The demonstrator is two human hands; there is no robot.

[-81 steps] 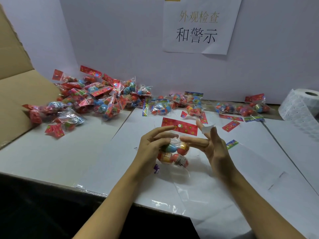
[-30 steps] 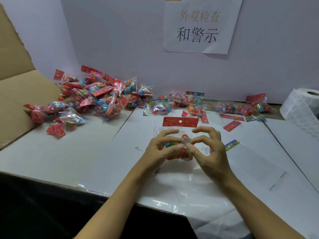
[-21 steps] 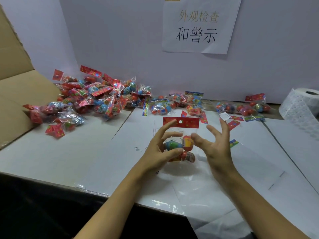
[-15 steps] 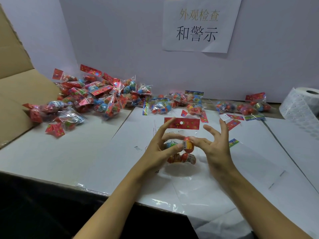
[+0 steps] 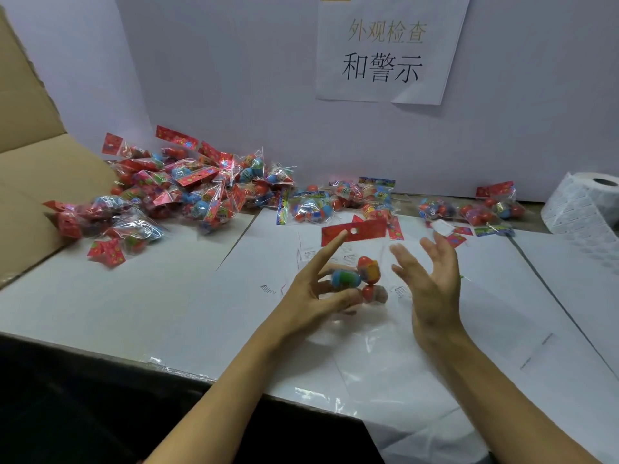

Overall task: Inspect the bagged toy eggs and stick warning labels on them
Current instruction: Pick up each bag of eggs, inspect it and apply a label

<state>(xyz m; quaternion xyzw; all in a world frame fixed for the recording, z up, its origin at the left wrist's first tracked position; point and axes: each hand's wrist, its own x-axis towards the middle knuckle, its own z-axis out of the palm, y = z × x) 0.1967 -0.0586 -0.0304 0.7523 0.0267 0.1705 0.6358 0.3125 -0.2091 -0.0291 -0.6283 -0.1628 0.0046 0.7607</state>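
A clear bag of toy eggs (image 5: 363, 277) with a red header card (image 5: 365, 231) hangs upright above the middle of the white table (image 5: 100, 303). My left hand (image 5: 311, 296) grips it from the left, thumb under the eggs and index finger pointing up toward the card. My right hand (image 5: 432, 283) is just right of the bag, apart from it, fingers spread and straight. A small white warning label (image 5: 442, 226) sticks to one raised fingertip of that hand. Small white labels show on the bag's film below the card.
A big pile of bagged eggs (image 5: 187, 192) lies at back left beside a cardboard box (image 5: 33, 182). More bags (image 5: 338, 202) sit at back centre and back right (image 5: 469, 209). A label roll (image 5: 589, 205) stands far right. A paper sign (image 5: 385, 51) hangs on the wall.
My right hand has drawn back from the bag and spread its fingers; half a second ago its thumb and finger touched the eggs. My left hand keeps hold of the bag.
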